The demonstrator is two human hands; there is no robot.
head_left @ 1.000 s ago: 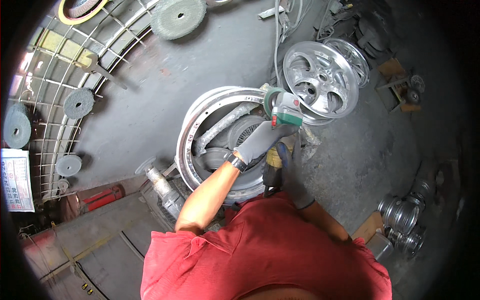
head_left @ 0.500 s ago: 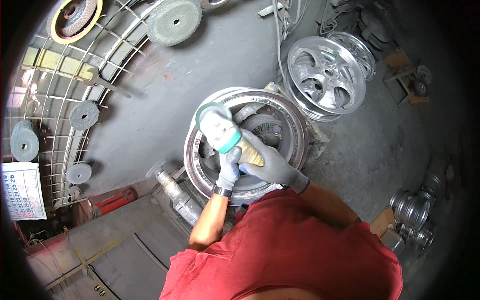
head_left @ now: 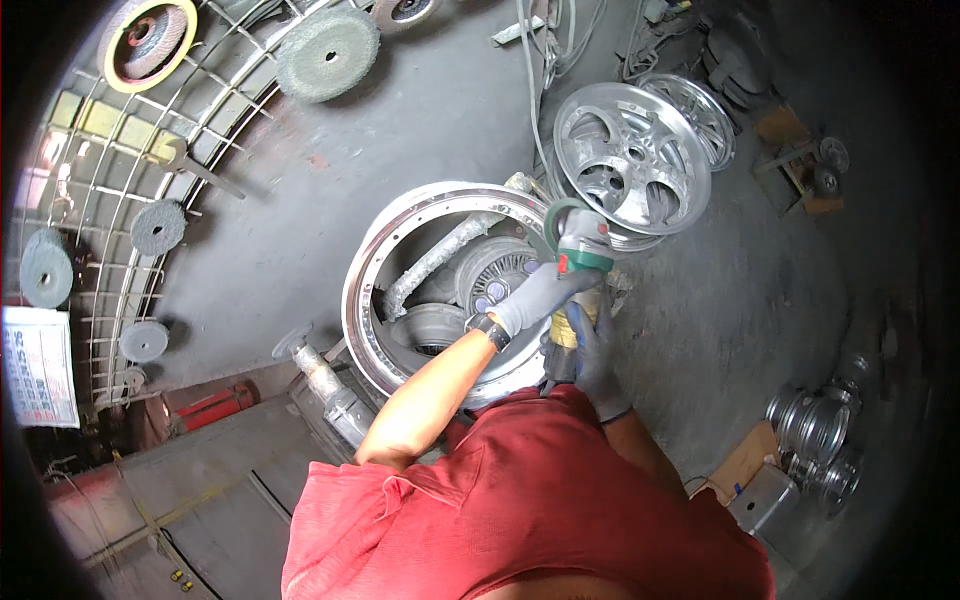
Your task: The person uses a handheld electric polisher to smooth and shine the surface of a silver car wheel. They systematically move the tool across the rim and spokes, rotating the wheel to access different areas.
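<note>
My gloved left hand [head_left: 535, 299] is closed on an angle grinder [head_left: 588, 240], just behind its green and grey head. My right hand [head_left: 598, 365], also in a grey glove, wraps round the grinder's yellow-taped body; some of its fingers are hidden. The green disc [head_left: 560, 220] at the grinder's head is at the right edge of a large shiny wheel rim ring [head_left: 358, 300]; whether they touch, I cannot tell. Through the ring show a wrapped bar [head_left: 440, 262] and a finned wheel [head_left: 492, 272] lower down.
Polished alloy wheels [head_left: 680, 130] stand stacked at the upper right, beside hanging cables [head_left: 532, 90]. A second power tool [head_left: 345, 405] lies left of the ring. Abrasive discs [head_left: 328, 55] hang on a wire rack [head_left: 100, 230]. More wheels [head_left: 812, 420] sit at lower right.
The grinder has swung from the ring's left side to its right edge, with both hands on it. My left arm now reaches across the ring, and the view has shifted slightly.
</note>
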